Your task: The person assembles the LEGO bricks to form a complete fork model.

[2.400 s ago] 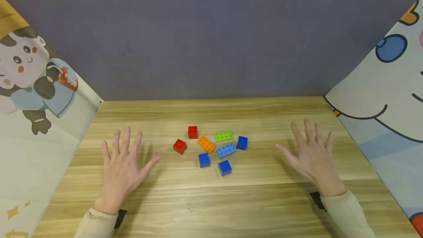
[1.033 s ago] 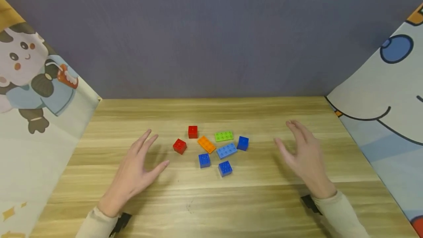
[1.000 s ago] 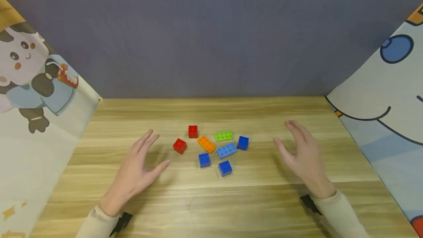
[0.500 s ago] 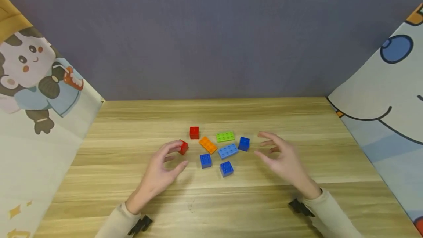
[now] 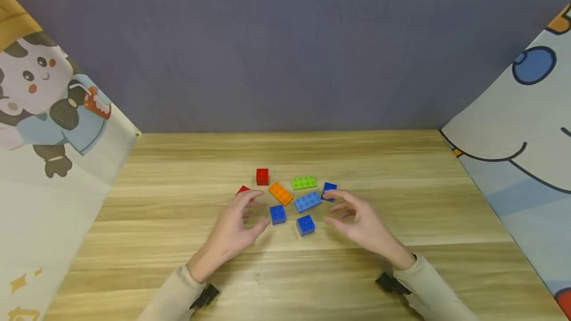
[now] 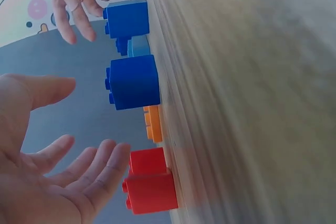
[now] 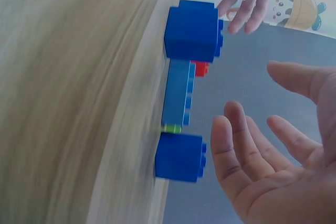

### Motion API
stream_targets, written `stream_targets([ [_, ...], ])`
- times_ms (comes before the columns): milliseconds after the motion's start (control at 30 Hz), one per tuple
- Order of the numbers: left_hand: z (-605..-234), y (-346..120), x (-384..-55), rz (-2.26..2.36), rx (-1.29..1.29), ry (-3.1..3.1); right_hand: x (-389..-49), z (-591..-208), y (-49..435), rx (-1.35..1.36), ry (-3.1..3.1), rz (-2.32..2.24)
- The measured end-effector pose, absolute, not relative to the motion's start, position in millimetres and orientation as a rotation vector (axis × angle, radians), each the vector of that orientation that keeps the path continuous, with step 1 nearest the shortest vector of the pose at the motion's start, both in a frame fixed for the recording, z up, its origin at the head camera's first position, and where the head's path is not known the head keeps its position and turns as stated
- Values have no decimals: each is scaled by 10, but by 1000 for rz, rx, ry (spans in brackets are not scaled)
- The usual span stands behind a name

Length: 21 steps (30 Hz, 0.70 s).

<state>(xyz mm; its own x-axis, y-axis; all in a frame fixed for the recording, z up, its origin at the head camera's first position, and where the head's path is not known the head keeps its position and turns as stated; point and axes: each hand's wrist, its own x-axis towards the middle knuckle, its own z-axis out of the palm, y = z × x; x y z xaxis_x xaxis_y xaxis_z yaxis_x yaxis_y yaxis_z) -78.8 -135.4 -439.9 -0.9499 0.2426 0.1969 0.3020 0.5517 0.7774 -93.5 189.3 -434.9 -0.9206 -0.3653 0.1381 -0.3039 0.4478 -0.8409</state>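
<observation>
My left hand hovers with spread, loosely bent fingers between the nearer red brick and a dark blue brick. It partly covers that red brick in the head view. My right hand hangs over the right side of the group, its index finger in front of another dark blue brick. Both hands hold nothing. A third dark blue brick sits between them, nearest the person. Behind lie a light blue brick, an orange brick, a lime green brick and a second red brick.
The bricks stand apart on a wood-grain table. A grey wall rises at the table's back edge. Cartoon-printed panels flank it, left panel and right panel. Black straps with small devices sit at both wrists.
Both hands have moved inward from the table's sides to the bricks, their fingers going from flat and spread to loosely bent. The bricks keep their places.
</observation>
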Motion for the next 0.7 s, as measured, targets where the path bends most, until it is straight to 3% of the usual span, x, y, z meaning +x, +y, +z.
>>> stream_targets([
  [700, -4465, -1171, -927, -1404, -444, -2917, -916, -4432, 1649, -685, 2483, -1356],
])
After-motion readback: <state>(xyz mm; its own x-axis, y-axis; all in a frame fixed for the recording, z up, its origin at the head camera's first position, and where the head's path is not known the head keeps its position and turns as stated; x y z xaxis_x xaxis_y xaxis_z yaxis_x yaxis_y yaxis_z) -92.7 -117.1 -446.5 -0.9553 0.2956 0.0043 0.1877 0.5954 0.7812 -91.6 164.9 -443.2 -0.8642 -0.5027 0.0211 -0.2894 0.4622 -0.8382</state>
